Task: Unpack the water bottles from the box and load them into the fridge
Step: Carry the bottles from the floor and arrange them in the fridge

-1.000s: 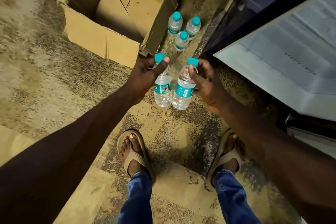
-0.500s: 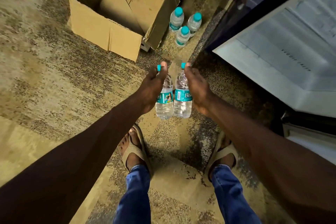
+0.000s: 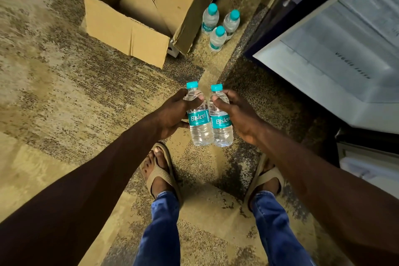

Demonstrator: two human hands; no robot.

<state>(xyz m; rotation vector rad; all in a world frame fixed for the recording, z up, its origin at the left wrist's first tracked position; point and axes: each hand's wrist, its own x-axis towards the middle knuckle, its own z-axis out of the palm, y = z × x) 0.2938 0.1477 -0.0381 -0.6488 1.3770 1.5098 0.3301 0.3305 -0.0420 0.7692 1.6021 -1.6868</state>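
Head view: the left hand grips one water bottle and the right hand grips a second bottle, side by side and touching, nearer the person than the open cardboard box. Three more bottles stand on the floor just right of the box, beside the fridge.

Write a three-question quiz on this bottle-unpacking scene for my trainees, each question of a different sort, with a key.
1. How many bottles stand on the floor beside the box?
2. True or false: the left hand is empty.
3. The right hand grips a bottle by: A) only the cap, B) the body, C) the base.

Key: 1. Three. 2. False; it holds a bottle. 3. B.
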